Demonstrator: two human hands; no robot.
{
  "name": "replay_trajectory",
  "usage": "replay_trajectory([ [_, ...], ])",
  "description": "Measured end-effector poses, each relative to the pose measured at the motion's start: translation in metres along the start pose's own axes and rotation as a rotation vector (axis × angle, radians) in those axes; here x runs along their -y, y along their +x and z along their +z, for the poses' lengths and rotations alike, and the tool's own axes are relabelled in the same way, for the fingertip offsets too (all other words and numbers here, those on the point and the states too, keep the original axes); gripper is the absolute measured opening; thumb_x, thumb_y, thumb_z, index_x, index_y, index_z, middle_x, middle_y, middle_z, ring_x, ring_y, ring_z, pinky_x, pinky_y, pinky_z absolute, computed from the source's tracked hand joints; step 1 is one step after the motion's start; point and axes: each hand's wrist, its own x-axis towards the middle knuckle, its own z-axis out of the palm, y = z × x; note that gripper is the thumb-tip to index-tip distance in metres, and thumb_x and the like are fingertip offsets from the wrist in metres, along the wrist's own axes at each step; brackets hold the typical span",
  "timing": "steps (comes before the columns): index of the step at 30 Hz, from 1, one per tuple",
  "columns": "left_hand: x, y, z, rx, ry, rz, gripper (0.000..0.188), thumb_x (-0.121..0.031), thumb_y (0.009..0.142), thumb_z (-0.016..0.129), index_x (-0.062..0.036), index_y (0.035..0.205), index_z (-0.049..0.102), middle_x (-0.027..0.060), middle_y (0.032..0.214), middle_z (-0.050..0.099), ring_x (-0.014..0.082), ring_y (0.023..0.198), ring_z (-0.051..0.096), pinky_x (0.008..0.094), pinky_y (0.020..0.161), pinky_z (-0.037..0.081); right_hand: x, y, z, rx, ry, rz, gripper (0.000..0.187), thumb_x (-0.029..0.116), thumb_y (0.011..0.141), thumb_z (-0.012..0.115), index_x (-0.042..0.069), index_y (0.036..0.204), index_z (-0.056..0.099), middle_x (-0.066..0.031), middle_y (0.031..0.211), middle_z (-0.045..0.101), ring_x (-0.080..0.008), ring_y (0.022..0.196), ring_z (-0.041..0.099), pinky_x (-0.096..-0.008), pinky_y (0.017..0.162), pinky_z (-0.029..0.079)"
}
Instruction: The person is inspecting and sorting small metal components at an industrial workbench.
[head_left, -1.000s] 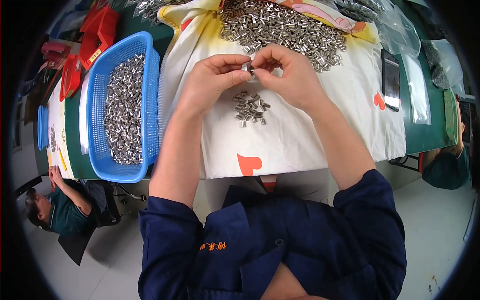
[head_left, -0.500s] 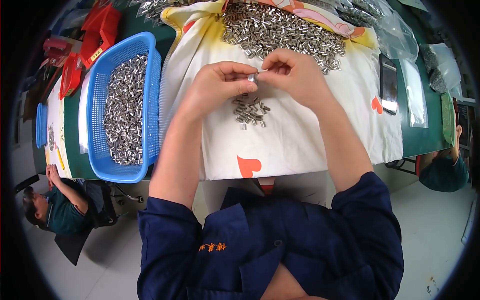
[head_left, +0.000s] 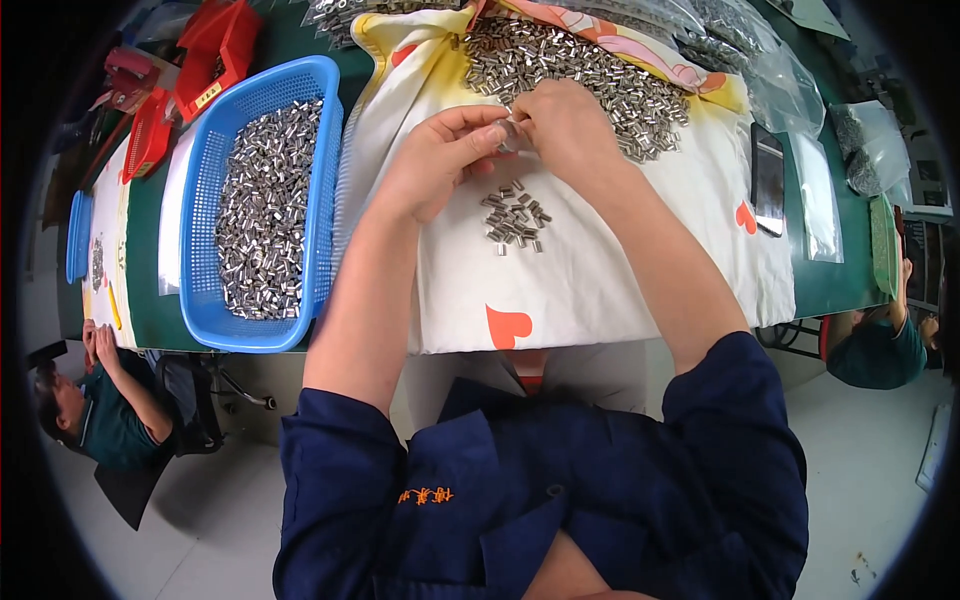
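My left hand [head_left: 440, 160] is closed, pinching a shiny round metal piece [head_left: 509, 137] between thumb and fingers; its exact kind is too small to make out. Close against it on the right, the fingers of my right hand [head_left: 568, 120] are bent in a pinch, and their tips and anything in them are mostly hidden. Below both hands a small group of short silver metal tubes [head_left: 515, 220] lies on the white cloth [head_left: 590, 290]. Beyond the hands spreads a large heap of similar tubes [head_left: 640, 105].
On the left stands a blue plastic basket [head_left: 328, 190] full of small metal tubes, with red bins [head_left: 228, 50] behind it. A phone [head_left: 768, 180] and clear plastic bags [head_left: 818, 200] lie at the right. Co-workers sit at the far left [head_left: 125, 410] and far right [head_left: 880, 350].
My right hand has turned over, its back now facing up more, and its fingers press closer to the metal piece. The left keeps its pinch. The whole view has shifted slightly.
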Motion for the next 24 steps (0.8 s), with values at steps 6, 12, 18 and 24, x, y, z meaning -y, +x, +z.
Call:
replay_trajectory([
  [6, 0.005, 0.000, -0.002, 0.022, 0.004, 0.061, 0.031, -0.002, 0.076, 0.061, -0.0035, 0.107, 0.055, 0.0023, 0.092, 0.060, 0.0084, 0.079, 0.055, 0.0205, 0.069, 0.043, 0.009, -0.015, -0.018, -0.097, 0.433, 0.265, 0.009, 0.011, 0.072, 0.057, 0.004, 0.076, 0.061, -0.0075, 0.077, 0.060, -0.0209, 0.075, 0.057, -0.0317, 0.066, 0.045],
  [12, 0.001, -0.001, 0.005, 0.001, 0.029, 0.050, 0.031, 0.001, 0.073, 0.063, 0.0010, 0.104, 0.057, 0.0059, 0.088, 0.061, 0.0100, 0.078, 0.057, 0.0202, 0.070, 0.045, 0.010, -0.034, -0.017, -0.049, 1.046, 0.318, 0.010, 0.008, 0.073, 0.059, 0.004, 0.082, 0.062, -0.0020, 0.077, 0.061, -0.0089, 0.068, 0.055, -0.0215, 0.064, 0.044],
  [18, 0.003, -0.002, 0.003, 0.004, 0.105, 0.069, 0.032, 0.000, 0.073, 0.064, 0.0029, 0.103, 0.057, 0.0073, 0.088, 0.061, 0.0110, 0.077, 0.058, 0.0209, 0.071, 0.047, 0.017, -0.034, -0.029, -0.007, 0.841, 0.300, 0.009, 0.008, 0.071, 0.060, 0.004, 0.079, 0.062, -0.0047, 0.076, 0.062, -0.0130, 0.070, 0.058, -0.0250, 0.064, 0.046],
  [24, 0.002, -0.004, 0.012, -0.058, 0.231, 0.062, 0.033, 0.003, 0.073, 0.062, 0.0040, 0.105, 0.056, 0.0084, 0.090, 0.062, 0.0113, 0.078, 0.058, 0.0217, 0.073, 0.047, 0.016, -0.037, -0.019, -0.206, 0.376, 0.001, 0.009, 0.008, 0.070, 0.061, 0.003, 0.078, 0.061, -0.0087, 0.077, 0.062, -0.0195, 0.069, 0.061, -0.0294, 0.062, 0.048],
])
